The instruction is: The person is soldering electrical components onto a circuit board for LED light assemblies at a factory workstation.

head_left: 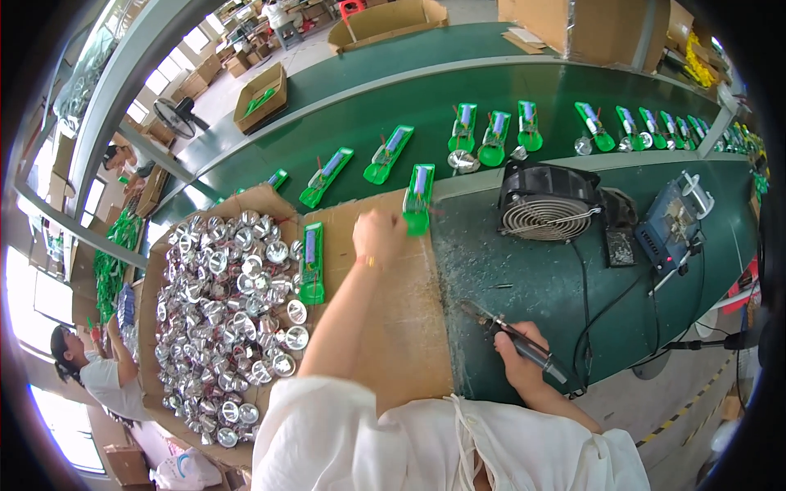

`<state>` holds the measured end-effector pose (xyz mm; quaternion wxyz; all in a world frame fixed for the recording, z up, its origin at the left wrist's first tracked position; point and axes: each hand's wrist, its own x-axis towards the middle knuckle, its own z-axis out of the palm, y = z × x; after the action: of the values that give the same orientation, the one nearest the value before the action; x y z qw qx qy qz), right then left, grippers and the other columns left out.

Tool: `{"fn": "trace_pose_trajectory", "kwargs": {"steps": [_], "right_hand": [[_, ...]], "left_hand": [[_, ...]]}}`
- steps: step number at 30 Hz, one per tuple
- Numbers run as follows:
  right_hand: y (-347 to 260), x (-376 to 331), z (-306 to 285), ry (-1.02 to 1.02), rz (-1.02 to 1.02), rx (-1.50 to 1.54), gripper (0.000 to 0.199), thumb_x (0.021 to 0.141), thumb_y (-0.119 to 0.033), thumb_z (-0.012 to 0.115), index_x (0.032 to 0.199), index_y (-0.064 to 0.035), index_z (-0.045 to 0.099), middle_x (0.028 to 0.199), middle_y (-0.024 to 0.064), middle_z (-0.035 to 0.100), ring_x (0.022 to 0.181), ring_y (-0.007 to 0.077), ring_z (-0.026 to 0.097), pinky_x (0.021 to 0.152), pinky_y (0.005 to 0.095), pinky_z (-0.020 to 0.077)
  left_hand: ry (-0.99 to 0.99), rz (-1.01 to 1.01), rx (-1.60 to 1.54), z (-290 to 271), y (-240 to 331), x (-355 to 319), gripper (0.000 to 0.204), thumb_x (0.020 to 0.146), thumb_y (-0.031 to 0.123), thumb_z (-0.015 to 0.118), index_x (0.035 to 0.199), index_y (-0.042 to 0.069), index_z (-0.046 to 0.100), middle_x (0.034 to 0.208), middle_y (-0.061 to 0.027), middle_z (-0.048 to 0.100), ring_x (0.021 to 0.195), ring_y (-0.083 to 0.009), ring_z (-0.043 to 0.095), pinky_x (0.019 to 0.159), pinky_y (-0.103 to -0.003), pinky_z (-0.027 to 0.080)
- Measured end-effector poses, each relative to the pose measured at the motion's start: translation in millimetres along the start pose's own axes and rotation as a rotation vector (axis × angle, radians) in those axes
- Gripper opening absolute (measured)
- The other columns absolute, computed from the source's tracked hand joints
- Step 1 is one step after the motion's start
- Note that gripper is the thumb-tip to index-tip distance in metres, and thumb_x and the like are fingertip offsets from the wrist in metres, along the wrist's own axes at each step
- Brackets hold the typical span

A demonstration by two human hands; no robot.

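Note:
My left hand point(379, 236) is closed over the cardboard sheet, its fingertips at the left edge of a green plastic housing point(418, 219). That housing holds a bluish cylindrical battery and thin red wires; my fingers partly hide the grip. In my right hand point(521, 358) is a soldering iron point(536, 353), its metal tip pointing up and left above the green bench. Another green housing point(312, 266) with a battery lies on the cardboard, left of my left forearm. Beside it, a carton point(151, 360) is heaped with shiny silver reflector cups point(237, 319).
Several housings, some with silver reflectors, lie along the green conveyor belt point(278, 151) beyond the bench. A black fan point(547, 200) and a blue soldering unit point(673, 225) stand at right, with cables trailing nearby. Other people sit at the left.

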<state>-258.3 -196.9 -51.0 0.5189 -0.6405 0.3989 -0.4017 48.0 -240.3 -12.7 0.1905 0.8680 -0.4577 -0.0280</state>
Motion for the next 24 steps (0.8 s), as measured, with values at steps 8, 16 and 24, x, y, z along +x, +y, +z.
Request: {"fn": "trace_pose_trajectory", "kwargs": {"steps": [8, 16, 24], "right_hand": [[-1.4, 7.4, -0.2, 0.035, -0.026, 0.079, 0.015, 0.083, -0.010, 0.059, 0.089, 0.0016, 0.052, 0.068, 0.0070, 0.057, 0.058, 0.0107, 0.055, 0.056, 0.0234, 0.0465], [3.5, 8.7, 5.4, 0.036, -0.085, 0.062, 0.014, 0.085, -0.009, 0.057, 0.089, 0.0035, 0.053, 0.071, 0.0074, 0.057, 0.059, 0.0104, 0.054, 0.056, 0.0232, 0.0472], [0.2, 2.0, 5.8, 0.052, -0.072, 0.095, 0.014, 0.084, -0.010, 0.060, 0.089, 0.0024, 0.054, 0.071, 0.0060, 0.057, 0.060, 0.0096, 0.055, 0.057, 0.0225, 0.0478]], "left_hand": [[0.140, -0.054, -0.307, -34.3, -11.4, -186.8, 0.012, 0.073, 0.013, 0.066, 0.070, 0.002, 0.064, 0.063, -0.0117, 0.061, 0.055, -0.0225, 0.061, 0.051, -0.030, 0.047], [0.406, -0.237, 0.197, -83.0, -92.7, -201.0, 0.028, 0.070, 0.018, 0.070, 0.094, 0.009, 0.058, 0.091, -0.0090, 0.057, 0.077, -0.0263, 0.056, 0.067, -0.036, 0.047], [0.325, -0.300, 0.444, -75.6, -112.5, -161.8, 0.041, 0.069, 0.039, 0.070, 0.099, 0.012, 0.063, 0.100, -0.0073, 0.056, 0.099, -0.0255, 0.048, 0.082, -0.042, 0.036]]}}
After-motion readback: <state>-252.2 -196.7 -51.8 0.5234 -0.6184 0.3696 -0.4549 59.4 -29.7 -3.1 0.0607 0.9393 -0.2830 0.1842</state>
